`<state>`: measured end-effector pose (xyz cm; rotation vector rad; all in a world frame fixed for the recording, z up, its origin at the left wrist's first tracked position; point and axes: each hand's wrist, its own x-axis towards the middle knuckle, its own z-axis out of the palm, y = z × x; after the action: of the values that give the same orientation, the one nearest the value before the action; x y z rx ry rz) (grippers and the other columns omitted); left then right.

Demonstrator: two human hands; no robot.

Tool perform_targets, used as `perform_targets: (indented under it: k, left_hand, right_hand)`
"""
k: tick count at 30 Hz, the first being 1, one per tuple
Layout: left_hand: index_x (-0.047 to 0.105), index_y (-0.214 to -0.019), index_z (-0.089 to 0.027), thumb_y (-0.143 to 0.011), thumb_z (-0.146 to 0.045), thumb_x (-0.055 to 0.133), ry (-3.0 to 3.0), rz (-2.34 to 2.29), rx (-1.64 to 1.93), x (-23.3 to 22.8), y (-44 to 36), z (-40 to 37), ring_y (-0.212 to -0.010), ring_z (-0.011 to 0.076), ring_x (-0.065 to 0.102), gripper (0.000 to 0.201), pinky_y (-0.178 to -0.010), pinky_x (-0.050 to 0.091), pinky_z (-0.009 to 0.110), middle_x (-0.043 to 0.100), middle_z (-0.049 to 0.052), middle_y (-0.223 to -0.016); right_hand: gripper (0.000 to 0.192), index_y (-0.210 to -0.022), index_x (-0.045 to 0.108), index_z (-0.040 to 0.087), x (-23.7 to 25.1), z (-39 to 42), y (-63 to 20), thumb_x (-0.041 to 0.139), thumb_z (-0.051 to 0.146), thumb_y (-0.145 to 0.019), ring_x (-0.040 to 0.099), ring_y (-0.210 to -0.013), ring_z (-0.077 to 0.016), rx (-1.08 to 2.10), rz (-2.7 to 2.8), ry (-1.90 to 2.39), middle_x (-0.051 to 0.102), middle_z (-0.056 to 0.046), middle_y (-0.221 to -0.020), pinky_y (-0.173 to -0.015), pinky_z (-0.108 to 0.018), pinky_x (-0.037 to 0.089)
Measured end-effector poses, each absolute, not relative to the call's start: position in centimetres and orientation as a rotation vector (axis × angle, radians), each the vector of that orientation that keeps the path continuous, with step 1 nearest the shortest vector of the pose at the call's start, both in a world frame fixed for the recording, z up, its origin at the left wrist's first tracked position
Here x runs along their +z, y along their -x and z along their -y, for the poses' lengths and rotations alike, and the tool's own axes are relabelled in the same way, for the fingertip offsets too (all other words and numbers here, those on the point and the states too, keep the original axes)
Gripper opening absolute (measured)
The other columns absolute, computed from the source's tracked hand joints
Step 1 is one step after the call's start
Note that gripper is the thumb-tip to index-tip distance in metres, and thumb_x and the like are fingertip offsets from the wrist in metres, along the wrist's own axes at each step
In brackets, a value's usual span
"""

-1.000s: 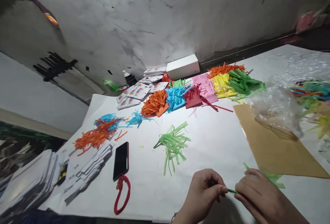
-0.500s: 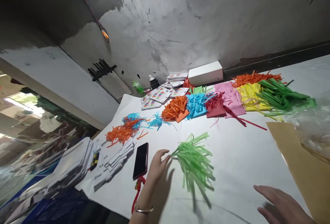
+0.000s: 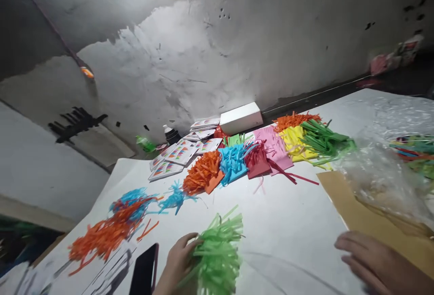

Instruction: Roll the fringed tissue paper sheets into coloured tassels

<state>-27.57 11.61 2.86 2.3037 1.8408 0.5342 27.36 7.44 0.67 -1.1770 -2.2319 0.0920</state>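
Note:
My left hand is closed at the bunched end of a light green tissue-paper tassel, whose strips fan out to the right over the white table. My right hand is a little blurred at the lower right, fingers stretched out, nothing seen in it. It hovers by a brown cardboard sheet. A thin pale cord runs across the table between the two hands. Left of my left hand lies a dark phone, cut off by the lower edge of the view.
Fringed paper bundles in orange, blue, red, pink, yellow and dark green form a row. Behind stand printed cards and a white box. Loose orange tassels lie left, clear plastic right.
The view has swung to the right and up, so the table things sit further left and lower. My left hand still holds the green tassel, now hanging more bunched near the fingers.

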Motion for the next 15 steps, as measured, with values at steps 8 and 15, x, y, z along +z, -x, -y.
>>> perform_targets:
  k: [8,15]
  left_hand:
    - [0.069,-0.121,-0.031,-0.094,-0.022,0.05,-2.435,-1.45,0.643,9.3,13.8,-15.1,-0.127,0.0269,0.062,0.034,-0.103,0.055,0.043,0.063,0.01,-0.139]
    - [0.071,-0.115,-0.025,-0.09,-0.011,0.061,-2.544,-0.95,0.511,6.3,-3.7,-25.6,-0.122,0.024,0.063,0.031,-0.104,0.052,0.038,0.067,0.008,-0.133]
  right_hand:
    - [0.025,-0.114,0.066,0.014,5.0,-26.9,-24.1,0.065,0.034,-0.099,0.069,-0.094,-0.0194,0.118,2.375,1.685,0.069,-0.008,-0.112,-0.083,-0.039,0.059]
    - [0.036,-0.127,0.061,0.015,1.8,-33.9,-23.4,0.066,0.036,-0.098,0.066,-0.106,-0.0239,-0.133,2.367,1.721,0.063,-0.011,-0.126,-0.089,-0.044,0.058]
